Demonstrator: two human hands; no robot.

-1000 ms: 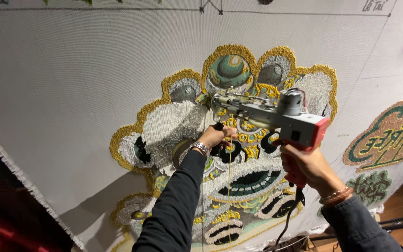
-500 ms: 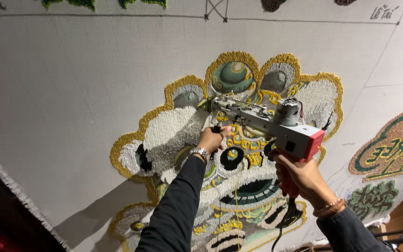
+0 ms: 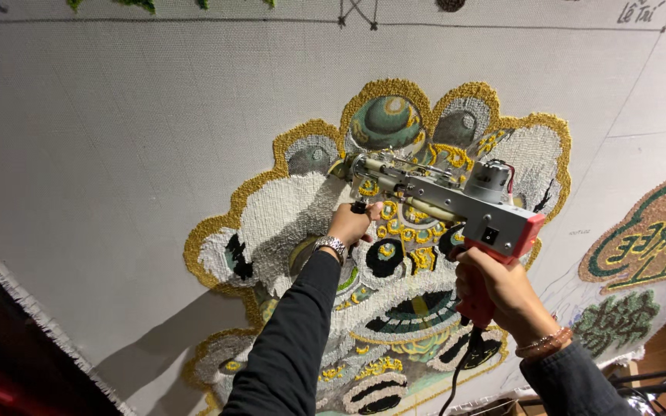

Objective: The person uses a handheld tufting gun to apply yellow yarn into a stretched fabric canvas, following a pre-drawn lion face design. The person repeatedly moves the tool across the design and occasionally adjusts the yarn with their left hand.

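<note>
A grey and red tufting gun (image 3: 456, 202) points at a stretched white cloth (image 3: 117, 154). Its needle end rests on a tufted lion-head design (image 3: 395, 254) in yellow, white, green and black yarn. My right hand (image 3: 502, 289) grips the red rear handle from below. My left hand (image 3: 352, 223), with a metal watch at the wrist, holds the black front handle under the gun's barrel. Both sleeves are dark. A black cord (image 3: 456, 377) hangs down from the rear handle.
A second tufted patch in green, yellow and brown (image 3: 653, 243) sits at the right, with a smaller green one (image 3: 618, 323) below it. The cloth's frayed lower edge (image 3: 32, 308) runs diagonally at the left. Dark floor lies beyond it.
The view has shifted slightly, so the design sits a little higher and to the right. Both hands keep their hold on the gun, which stays against the same area.
</note>
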